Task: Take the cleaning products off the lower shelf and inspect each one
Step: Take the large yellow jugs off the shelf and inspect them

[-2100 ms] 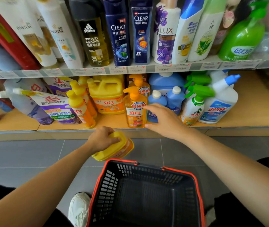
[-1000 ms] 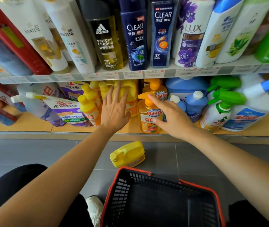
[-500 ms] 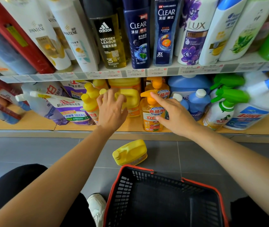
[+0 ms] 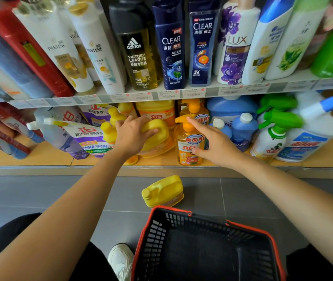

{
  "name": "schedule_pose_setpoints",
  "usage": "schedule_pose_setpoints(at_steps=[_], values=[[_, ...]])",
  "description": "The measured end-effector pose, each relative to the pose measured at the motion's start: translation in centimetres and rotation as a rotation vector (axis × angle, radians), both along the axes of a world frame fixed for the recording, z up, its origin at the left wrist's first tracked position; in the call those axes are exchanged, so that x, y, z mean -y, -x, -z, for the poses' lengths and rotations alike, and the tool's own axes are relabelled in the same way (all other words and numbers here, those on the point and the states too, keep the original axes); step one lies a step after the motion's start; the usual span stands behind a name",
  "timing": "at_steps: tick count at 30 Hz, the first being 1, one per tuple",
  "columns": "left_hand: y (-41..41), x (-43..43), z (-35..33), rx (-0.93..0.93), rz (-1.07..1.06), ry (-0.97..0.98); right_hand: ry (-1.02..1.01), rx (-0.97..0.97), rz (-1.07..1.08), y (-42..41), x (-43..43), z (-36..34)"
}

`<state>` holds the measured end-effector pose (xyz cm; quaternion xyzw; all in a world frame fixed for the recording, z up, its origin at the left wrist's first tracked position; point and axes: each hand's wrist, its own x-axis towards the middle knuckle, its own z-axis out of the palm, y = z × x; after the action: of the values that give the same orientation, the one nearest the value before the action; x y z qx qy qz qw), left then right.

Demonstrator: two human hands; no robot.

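Note:
On the lower shelf (image 4: 39, 155) my left hand (image 4: 130, 136) grips the handle of a yellow detergent jug (image 4: 157, 142), which is tilted forward toward the shelf's front edge. My right hand (image 4: 214, 145) rests with straight fingers against an orange pump bottle (image 4: 188, 147) standing beside the jug. Another yellow jug (image 4: 164, 191) lies on its side on the grey floor below the shelf. Behind them on the shelf stand small yellow bottles (image 4: 108, 130), a second large orange-labelled jug (image 4: 157, 112), blue bottles (image 4: 242, 128) and green-trigger spray bottles (image 4: 273, 134).
A red-rimmed black shopping basket (image 4: 249, 228) sits on the floor in front of me, nothing in it. Purple refill pouches (image 4: 84, 136) lie at the shelf's left, a white bottle with a blue cap (image 4: 311, 136) at its right. Shampoo bottles (image 4: 169, 47) line the upper shelf. My white shoe (image 4: 121, 258) is by the basket.
My left hand set one yellow jug down on the floor, reached back to the shelf, and now grips a second jug's handle and tips it forward. My right hand stays on the pump bottle.

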<state>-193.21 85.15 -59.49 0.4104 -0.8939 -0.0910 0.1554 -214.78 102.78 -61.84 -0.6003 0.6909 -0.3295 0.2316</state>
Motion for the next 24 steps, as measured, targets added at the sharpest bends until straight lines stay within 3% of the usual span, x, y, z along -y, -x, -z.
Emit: schedule_pose_setpoints(at_steps=[6,10,14,18,24], values=[[-0.8,-2.3,-3.7,-0.096,-0.06,-0.094,-0.062,0.262,-0.043,0.2,-0.1,-1.4],[-2.6,-4.8,-7.0,-0.138,0.002,-0.215,0.087,0.142,0.079,-1.2,-0.5,-3.5],[-3.5,-8.2,-9.2,-0.189,0.146,-0.293,0.201,0.164,0.009,-4.7,-1.8,-6.1],[-3.7,-10.7,-10.3,-0.393,0.114,-0.551,0.199,0.198,-0.003,-7.1,-3.9,-7.4],[-3.1,-14.7,-10.4,-0.416,0.254,-0.775,0.119,0.131,-0.035,-7.6,-7.6,-8.8]])
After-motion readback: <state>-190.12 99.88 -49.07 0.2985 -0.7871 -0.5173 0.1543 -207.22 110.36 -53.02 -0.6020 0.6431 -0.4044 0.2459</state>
